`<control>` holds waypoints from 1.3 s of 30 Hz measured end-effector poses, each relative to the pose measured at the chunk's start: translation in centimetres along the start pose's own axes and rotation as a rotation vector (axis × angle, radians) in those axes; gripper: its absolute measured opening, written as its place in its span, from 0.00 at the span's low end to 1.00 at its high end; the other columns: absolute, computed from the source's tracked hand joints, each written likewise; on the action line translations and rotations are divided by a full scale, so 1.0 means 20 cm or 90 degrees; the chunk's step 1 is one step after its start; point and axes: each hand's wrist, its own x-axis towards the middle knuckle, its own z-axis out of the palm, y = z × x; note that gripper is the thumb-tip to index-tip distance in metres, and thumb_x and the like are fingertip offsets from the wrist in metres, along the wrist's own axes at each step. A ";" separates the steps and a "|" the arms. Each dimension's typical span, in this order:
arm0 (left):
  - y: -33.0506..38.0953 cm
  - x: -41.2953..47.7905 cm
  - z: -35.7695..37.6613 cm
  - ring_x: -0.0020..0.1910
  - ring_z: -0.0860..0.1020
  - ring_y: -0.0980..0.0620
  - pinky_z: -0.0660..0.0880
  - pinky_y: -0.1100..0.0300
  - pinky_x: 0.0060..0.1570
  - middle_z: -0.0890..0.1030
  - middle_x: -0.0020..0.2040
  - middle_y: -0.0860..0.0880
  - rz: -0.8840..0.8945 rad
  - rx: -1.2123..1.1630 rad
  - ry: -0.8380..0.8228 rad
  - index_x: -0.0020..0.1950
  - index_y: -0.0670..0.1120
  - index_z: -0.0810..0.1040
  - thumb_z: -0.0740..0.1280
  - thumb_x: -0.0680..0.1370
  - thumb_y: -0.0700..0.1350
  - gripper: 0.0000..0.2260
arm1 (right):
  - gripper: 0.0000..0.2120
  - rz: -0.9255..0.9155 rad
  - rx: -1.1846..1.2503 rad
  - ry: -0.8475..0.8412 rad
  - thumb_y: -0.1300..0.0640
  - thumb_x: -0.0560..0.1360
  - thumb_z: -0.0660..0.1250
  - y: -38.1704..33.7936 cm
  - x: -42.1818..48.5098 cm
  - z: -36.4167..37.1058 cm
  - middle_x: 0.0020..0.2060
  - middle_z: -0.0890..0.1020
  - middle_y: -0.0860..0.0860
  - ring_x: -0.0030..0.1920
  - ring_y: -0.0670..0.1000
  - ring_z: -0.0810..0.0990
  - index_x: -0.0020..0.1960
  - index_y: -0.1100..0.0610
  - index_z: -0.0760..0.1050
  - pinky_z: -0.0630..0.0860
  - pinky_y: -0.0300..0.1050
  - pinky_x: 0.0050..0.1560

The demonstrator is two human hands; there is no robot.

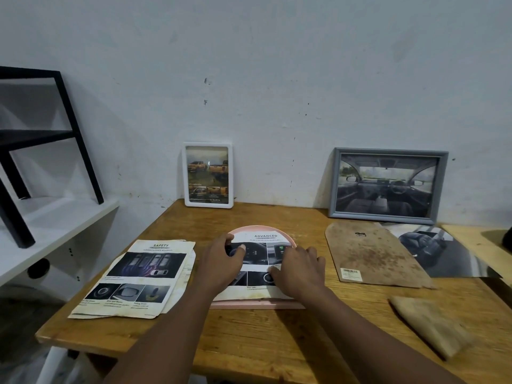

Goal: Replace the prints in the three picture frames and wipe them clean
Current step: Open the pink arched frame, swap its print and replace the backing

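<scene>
A pink arch-shaped frame [257,304] lies flat on the wooden table [249,336], with an "ADVANCED" print [260,239] laid over it. My left hand [221,261] and my right hand [297,268] both press flat on that print, fingers spread. A white frame [185,176] with a truck print leans on the wall at the back. A grey frame [388,152] with a car-interior print leans to its right. The brown backing board [374,256] lies flat on the right, next to a loose dark print [443,253].
A stack of "SAFETY" prints [138,275] lies left of the pink frame. A folded brown cloth [432,325] sits at the right front of the table. A white shelf [50,231] carrying a black metal rack [80,139] stands to the left.
</scene>
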 end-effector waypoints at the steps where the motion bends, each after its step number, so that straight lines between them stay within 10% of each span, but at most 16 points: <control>1: 0.00 0.00 0.00 0.54 0.77 0.55 0.77 0.63 0.42 0.79 0.65 0.50 -0.002 -0.004 -0.002 0.73 0.52 0.72 0.68 0.81 0.51 0.20 | 0.22 0.002 0.004 -0.007 0.42 0.77 0.67 -0.01 0.00 0.00 0.64 0.77 0.52 0.66 0.57 0.68 0.65 0.52 0.73 0.64 0.56 0.63; 20: 0.02 -0.01 -0.01 0.42 0.73 0.62 0.69 0.77 0.24 0.76 0.64 0.51 -0.005 -0.018 -0.027 0.73 0.50 0.71 0.67 0.83 0.50 0.19 | 0.28 0.158 0.451 0.131 0.62 0.70 0.76 0.02 0.12 0.05 0.55 0.80 0.48 0.58 0.54 0.78 0.61 0.44 0.66 0.70 0.57 0.62; 26: 0.02 -0.01 0.00 0.42 0.73 0.63 0.70 0.75 0.24 0.76 0.64 0.51 -0.014 -0.018 -0.028 0.73 0.51 0.71 0.67 0.83 0.50 0.19 | 0.18 0.139 0.578 0.126 0.65 0.75 0.71 0.04 0.15 0.00 0.54 0.80 0.55 0.49 0.53 0.82 0.58 0.49 0.70 0.80 0.43 0.35; 39: 0.19 0.03 0.04 0.59 0.72 0.57 0.77 0.61 0.49 0.73 0.69 0.55 0.130 0.096 -0.027 0.70 0.56 0.74 0.69 0.80 0.54 0.19 | 0.11 -0.003 0.662 0.121 0.61 0.81 0.65 0.30 0.21 -0.33 0.52 0.82 0.49 0.50 0.51 0.83 0.60 0.53 0.82 0.85 0.51 0.47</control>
